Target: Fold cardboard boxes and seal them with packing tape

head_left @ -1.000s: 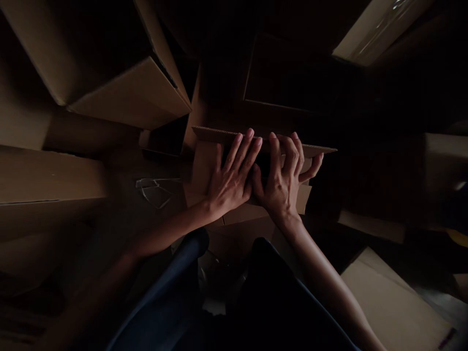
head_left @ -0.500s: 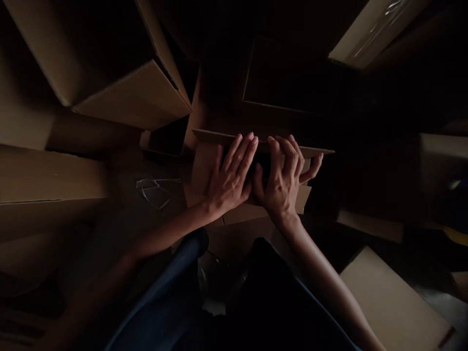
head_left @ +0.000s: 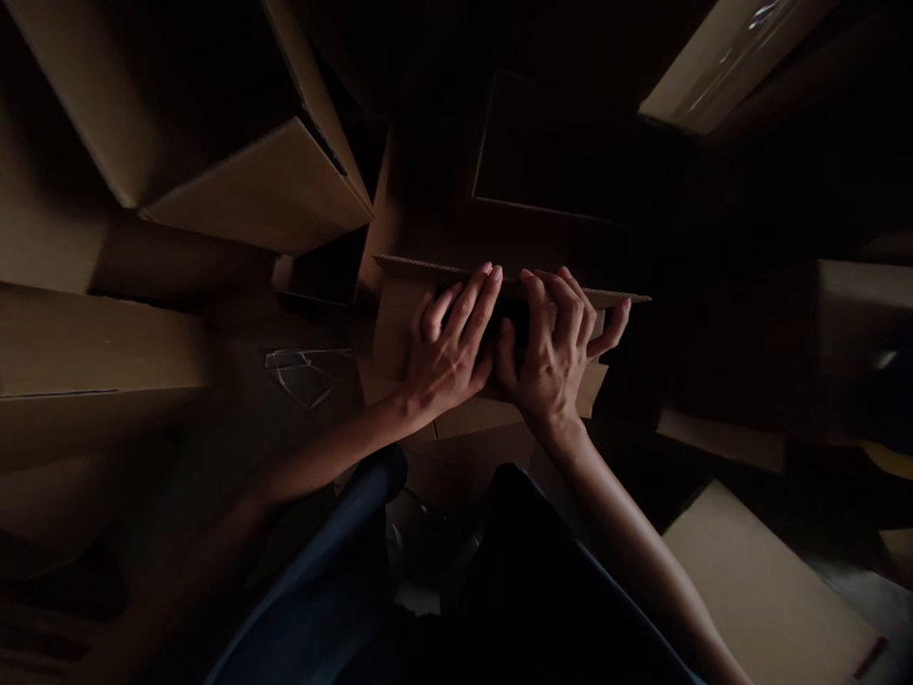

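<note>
A small brown cardboard box (head_left: 392, 328) sits in front of my knees, its far flap standing up and its inside dark. My left hand (head_left: 449, 347) is at this flap, with the index and middle fingertips on its upper edge and the other two fingers bent lower down. Beside it, my right hand (head_left: 553, 333) has its fingers hooked over the same edge, the little finger set apart to the right. Both thumbs point toward each other over the dark opening. What lies inside the box cannot be made out.
A large open carton (head_left: 263, 190) stands at the upper left, with more cardboard (head_left: 100, 342) below it. Clear plastic strapping (head_left: 303, 366) lies left of the box. A taped carton (head_left: 706, 71) is at the upper right, and a cardboard panel (head_left: 770, 590) at the lower right.
My left ring and little fingers have bent and drawn down from the flap's edge. My right hand has stayed nearly still, and the box has hardly moved.
</note>
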`<state>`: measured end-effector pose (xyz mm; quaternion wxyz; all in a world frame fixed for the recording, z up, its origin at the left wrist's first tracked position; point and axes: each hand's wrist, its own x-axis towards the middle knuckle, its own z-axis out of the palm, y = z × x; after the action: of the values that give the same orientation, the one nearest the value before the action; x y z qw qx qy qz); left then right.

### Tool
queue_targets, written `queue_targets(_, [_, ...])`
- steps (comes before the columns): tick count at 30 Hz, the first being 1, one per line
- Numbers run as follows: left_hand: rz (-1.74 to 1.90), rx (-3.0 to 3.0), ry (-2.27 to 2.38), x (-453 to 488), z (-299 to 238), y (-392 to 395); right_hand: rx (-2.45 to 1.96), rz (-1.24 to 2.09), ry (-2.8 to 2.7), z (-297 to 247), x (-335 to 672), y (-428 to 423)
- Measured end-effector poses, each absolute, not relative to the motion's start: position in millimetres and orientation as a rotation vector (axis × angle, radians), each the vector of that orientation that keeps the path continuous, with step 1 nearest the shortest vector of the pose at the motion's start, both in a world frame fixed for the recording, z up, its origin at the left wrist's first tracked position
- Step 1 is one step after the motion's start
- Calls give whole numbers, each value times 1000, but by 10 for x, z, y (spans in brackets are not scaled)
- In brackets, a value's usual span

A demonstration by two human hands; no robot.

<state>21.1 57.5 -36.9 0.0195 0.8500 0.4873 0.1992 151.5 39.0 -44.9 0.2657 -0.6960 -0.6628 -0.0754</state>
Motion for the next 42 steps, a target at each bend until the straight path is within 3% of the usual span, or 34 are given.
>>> queue_targets(9, [768,2633,1472,223,-413,583,-1819,-252,-1789,-482,1539,385])
queue_targets(42, [786,2584,1465,182,-408,558,-1732,-291,-1778,-536,1576,357])
